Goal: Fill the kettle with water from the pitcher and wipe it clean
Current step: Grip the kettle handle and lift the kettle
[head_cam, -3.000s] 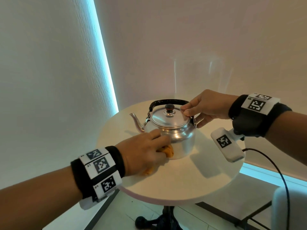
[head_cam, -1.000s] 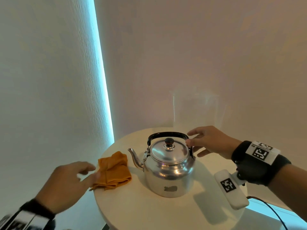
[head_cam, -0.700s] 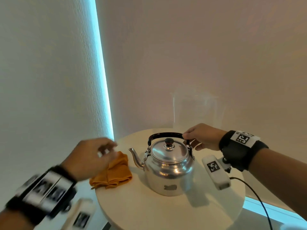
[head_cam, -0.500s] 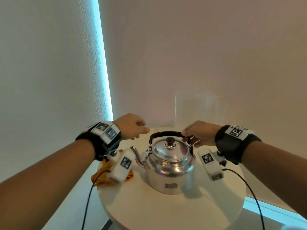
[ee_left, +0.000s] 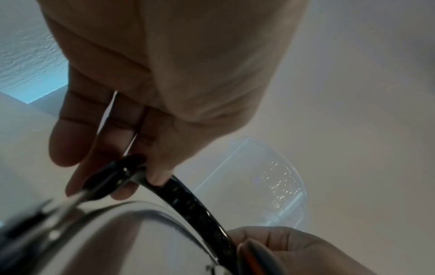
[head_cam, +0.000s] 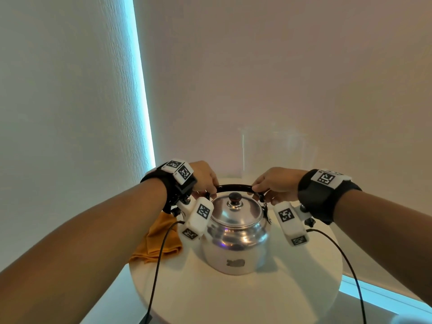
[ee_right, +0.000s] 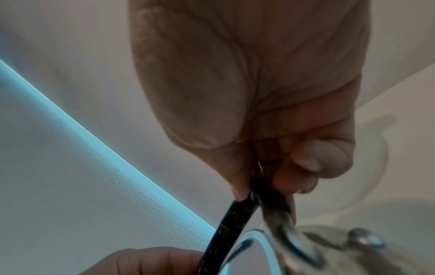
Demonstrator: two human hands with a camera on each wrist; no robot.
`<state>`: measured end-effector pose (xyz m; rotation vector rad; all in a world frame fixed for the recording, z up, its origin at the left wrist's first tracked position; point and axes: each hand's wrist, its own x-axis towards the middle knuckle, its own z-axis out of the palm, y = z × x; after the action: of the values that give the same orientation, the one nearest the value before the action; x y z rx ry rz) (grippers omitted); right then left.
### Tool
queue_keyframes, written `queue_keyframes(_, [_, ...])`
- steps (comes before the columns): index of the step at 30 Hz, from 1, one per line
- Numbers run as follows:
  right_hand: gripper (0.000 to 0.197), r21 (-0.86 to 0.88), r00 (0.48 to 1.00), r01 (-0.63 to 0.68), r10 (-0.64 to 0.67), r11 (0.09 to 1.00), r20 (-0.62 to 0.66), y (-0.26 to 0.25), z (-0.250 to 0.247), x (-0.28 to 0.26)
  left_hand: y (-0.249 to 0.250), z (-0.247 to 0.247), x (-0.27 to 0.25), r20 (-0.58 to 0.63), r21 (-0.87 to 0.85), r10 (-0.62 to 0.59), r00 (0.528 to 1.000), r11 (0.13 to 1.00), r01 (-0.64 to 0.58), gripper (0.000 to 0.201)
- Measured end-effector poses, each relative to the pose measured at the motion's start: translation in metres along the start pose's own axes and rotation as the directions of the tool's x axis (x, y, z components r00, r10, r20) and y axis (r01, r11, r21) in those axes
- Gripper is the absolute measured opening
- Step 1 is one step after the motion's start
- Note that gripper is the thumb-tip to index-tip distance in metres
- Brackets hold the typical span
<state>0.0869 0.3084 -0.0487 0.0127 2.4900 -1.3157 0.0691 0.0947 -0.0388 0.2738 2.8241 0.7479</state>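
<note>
Head view, from the left: an orange cloth (head_cam: pixel 157 239) lies crumpled on the left edge of the round white table (head_cam: pixel 236 298), just beside the kettle (head_cam: pixel 236 239). The left hand (head_cam: pixel 203 176) comes next, its grip pinched on the left end of the kettle's black handle (head_cam: pixel 235 187); the left wrist view shows the thumb (ee_left: pixel 162 158) pressing the handle near its metal hinge with the other fingers (ee_left: pixel 77 134) behind it. The steel kettle stands upright in the middle of the table, lid (head_cam: pixel 236 210) on. Behind it against the wall stands a clear pitcher (head_cam: pixel 275 150), faint and hard to make out. The right hand (head_cam: pixel 278 183) has its grip clamped on the handle's right end; the right wrist view shows the thumb (ee_right: pixel 237 178) and a fingertip (ee_right: pixel 296 178) pinching the bar where it bends down.
</note>
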Motion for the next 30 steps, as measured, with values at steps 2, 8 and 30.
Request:
queue_keyframes(2, [0.025, -0.018, 1.0, 0.017, -0.017, 1.0, -0.004, -0.001, 0.001, 0.001, 0.001, 0.0, 0.0, -0.004, -0.02, 0.002, 1.0, 1.0, -0.002, 0.026])
queue_keyframes(8, [0.019, -0.053, 0.988, 0.149, -0.151, 0.987, -0.045, -0.008, -0.01, -0.011, 0.006, -0.015, -0.01, -0.056, -0.116, 0.065, 0.996, 0.991, -0.071, 0.028])
queue_keyframes(30, [0.01, -0.498, 0.897, 0.409, -0.438, 0.765, 0.064, -0.035, -0.012, -0.045, 0.023, -0.015, -0.054, -0.169, -0.016, 0.173, 0.97, 0.984, -0.178, 0.018])
